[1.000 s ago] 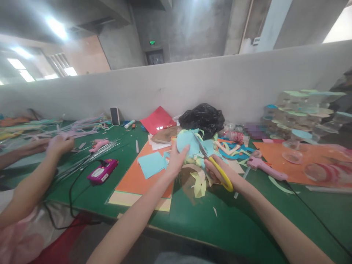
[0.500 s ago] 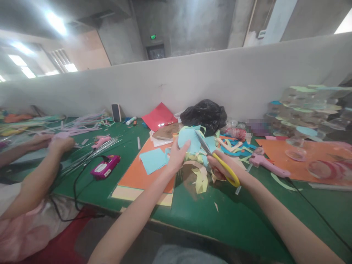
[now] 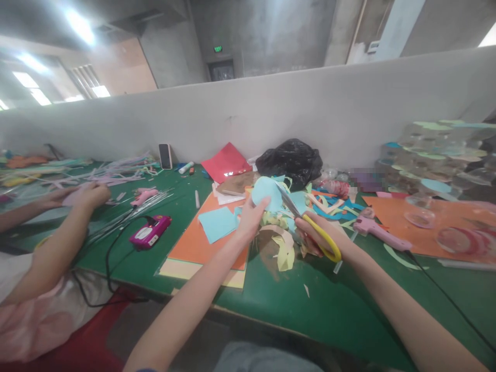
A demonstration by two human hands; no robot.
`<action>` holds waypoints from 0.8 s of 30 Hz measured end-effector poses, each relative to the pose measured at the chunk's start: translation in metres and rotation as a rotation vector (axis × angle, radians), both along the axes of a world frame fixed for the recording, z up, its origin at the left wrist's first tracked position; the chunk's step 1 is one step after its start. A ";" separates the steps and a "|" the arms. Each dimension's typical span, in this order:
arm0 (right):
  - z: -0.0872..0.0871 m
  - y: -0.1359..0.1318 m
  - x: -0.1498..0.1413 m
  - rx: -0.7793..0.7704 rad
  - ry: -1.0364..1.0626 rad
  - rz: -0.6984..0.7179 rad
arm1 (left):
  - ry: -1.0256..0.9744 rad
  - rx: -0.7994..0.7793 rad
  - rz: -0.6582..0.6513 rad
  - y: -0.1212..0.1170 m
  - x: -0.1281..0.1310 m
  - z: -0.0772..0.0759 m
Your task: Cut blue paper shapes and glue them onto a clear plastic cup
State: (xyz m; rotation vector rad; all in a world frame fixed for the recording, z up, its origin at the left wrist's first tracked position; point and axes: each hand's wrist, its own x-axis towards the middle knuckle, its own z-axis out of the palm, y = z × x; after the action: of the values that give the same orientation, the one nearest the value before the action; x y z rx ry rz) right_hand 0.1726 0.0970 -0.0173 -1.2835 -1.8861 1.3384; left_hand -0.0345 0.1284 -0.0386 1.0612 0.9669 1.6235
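Head view: the right hand's fingers (image 3: 311, 244) partly hide the yellow-handled scissors (image 3: 320, 232).

The hands (image 3: 251, 221) partly hide blue paper (image 3: 266, 190) and yellow-handled scissors (image 3: 324, 237); the left edge crops a co-worker (image 3: 64, 240).

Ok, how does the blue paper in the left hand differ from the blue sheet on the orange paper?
The held blue paper has a rounded outline, while the blue sheet has straight edges and corners. The held blue paper is gripped in the left hand, next to the scissors; the blue sheet lies on the orange paper. Both are light blue.
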 end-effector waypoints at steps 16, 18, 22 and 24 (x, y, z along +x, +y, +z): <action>-0.019 0.011 0.008 -0.004 0.138 0.016 | 0.154 -0.053 -0.029 -0.007 -0.001 0.007; -0.021 0.012 0.009 0.001 0.136 0.019 | 0.150 -0.035 -0.028 -0.007 -0.001 0.009; -0.017 0.010 0.010 0.008 0.121 0.013 | 0.129 0.004 -0.055 -0.007 -0.002 0.010; -0.015 0.008 0.009 0.000 0.109 0.002 | 0.112 0.007 -0.067 -0.006 -0.002 0.010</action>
State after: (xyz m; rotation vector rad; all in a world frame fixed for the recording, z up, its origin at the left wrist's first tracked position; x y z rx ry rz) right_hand 0.1819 0.1055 -0.0326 -1.1847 -1.8140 1.3804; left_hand -0.0361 0.1224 -0.0290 1.1876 0.9886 1.5271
